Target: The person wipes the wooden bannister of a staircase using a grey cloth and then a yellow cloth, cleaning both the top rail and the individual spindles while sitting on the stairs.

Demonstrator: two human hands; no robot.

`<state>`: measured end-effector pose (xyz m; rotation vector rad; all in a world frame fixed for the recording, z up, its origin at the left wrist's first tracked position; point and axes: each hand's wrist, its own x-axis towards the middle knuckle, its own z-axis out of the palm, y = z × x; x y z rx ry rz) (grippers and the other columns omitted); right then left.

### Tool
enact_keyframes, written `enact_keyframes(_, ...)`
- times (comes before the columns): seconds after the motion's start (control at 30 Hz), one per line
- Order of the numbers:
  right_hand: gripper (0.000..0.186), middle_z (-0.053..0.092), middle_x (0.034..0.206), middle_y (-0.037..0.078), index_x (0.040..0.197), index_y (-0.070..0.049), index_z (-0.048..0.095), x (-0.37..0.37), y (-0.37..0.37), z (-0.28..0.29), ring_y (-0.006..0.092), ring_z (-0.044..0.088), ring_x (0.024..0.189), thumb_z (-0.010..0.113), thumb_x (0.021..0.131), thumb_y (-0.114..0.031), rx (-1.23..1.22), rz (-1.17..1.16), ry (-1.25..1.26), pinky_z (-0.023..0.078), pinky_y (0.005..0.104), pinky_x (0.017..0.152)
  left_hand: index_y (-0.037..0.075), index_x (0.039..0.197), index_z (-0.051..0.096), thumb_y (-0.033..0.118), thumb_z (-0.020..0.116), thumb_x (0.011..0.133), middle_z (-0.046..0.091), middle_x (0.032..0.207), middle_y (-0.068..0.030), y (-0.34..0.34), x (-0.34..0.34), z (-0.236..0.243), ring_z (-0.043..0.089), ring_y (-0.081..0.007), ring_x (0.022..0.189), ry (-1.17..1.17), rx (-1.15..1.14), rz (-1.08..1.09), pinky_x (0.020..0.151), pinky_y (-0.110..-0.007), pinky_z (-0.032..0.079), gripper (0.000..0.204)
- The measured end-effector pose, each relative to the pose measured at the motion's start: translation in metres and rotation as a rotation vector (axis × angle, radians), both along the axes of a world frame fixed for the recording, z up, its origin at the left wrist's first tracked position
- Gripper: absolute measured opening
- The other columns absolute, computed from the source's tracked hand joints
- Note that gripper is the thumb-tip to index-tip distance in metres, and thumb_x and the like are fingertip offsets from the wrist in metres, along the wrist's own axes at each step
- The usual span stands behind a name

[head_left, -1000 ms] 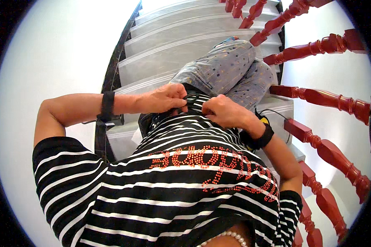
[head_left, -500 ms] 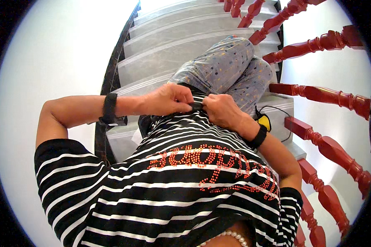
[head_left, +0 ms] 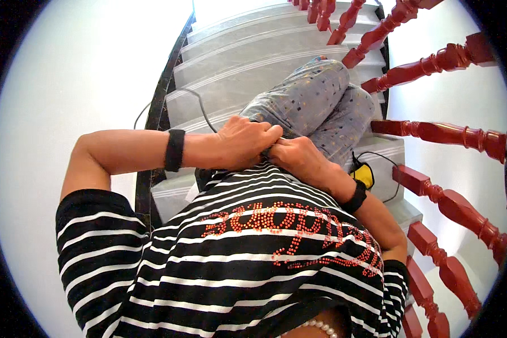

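Observation:
In front of my waist, my left hand (head_left: 242, 142) and my right hand (head_left: 303, 159) meet, fingers closed and touching. A small dark piece of a black waist strap (head_left: 266, 152) shows between them, mostly hidden under the fingers. Both hands grip at that spot, where the striped black-and-white shirt (head_left: 236, 231) meets the grey patterned trousers (head_left: 307, 93). Each wrist wears a black band, such as the left wristband (head_left: 174, 150). From behind my left hand a grey cable (head_left: 201, 104) arcs out over the step toward the wall.
I sit on a curved grey staircase (head_left: 231, 73) that runs down ahead. Red turned balusters (head_left: 445, 130) line the right side, a white wall (head_left: 84, 90) the left. A yellow-and-black object (head_left: 364, 173) with a looped black cord (head_left: 399, 177) lies beside my right hip.
My hands have come together, and my left hand now covers most of the black strap that showed between them. The grey cable has come into view at the left.

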<state>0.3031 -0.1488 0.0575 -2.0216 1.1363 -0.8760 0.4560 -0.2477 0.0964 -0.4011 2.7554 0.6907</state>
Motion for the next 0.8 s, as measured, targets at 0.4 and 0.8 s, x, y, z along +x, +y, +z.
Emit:
enact_keyframes(0.4, 0.012, 0.058, 0.077, 0.014, 0.09, 0.001, 0.062, -0.028, 0.008, -0.015, 0.0271, 0.059, 0.07, 0.059, 0.08, -0.005, 0.278, 0.153, -0.277, 0.046, 0.0332, 0.062, 0.002, 0.101, 0.048, 0.027, 0.066, 0.075, 0.059, 0.082, -0.0148, -0.036, -0.007, -0.021, 0.057, -0.0245, 0.077, -0.316, 0.823, -0.105, 0.063, -0.039, 0.045, 0.041)
enact_keyframes(0.8, 0.005, 0.057, 0.077, 0.019, 0.079, 0.0, 0.055, -0.001, 0.012, -0.019, 0.0365, 0.058, 0.073, 0.057, 0.076, -0.004, 0.232, -0.084, -0.229, 0.046, 0.0404, 0.063, 0.005, 0.073, 0.066, 0.019, 0.064, 0.06, 0.064, 0.072, -0.0159, -0.005, -0.005, 0.023, 0.063, -0.0332, 0.075, -0.399, 0.183, -0.052, 0.069, -0.04, 0.05, 0.019)
